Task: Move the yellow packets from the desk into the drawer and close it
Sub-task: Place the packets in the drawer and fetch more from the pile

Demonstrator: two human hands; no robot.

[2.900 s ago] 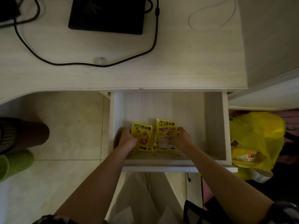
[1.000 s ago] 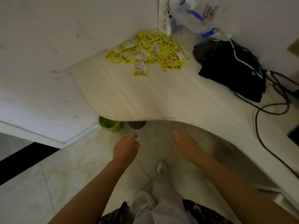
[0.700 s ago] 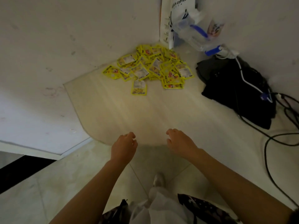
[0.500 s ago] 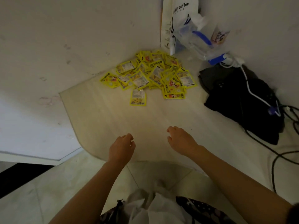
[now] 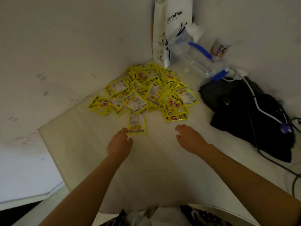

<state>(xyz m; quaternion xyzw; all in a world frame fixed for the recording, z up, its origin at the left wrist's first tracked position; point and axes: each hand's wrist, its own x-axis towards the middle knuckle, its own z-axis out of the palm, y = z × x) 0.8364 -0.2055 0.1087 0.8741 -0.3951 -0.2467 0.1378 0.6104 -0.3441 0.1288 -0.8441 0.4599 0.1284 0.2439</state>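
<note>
A heap of several yellow packets [image 5: 151, 93] lies in the desk's far corner against the walls. One loose packet [image 5: 136, 123] sits nearest me, just in front of the heap. My left hand [image 5: 119, 144] hovers over the pale desk [image 5: 81, 152] with its fingertips at that packet's lower left corner, fingers loosely curled and holding nothing. My right hand [image 5: 189, 138] is stretched out with fingers apart, empty, a little short of the heap's right edge. The drawer is out of view.
A white coffee paper bag [image 5: 172, 30] stands in the corner behind the heap. A clear plastic box with blue clips [image 5: 195, 57] and a cup [image 5: 219, 49] lie to its right. A black bag [image 5: 249, 115] with cables [image 5: 268, 159] fills the desk's right side.
I have turned from the open drawer, where both hands set packets down, to the desk corner. Both hands have moved forward over the desk toward the heap, the left reaching the loose packet.
</note>
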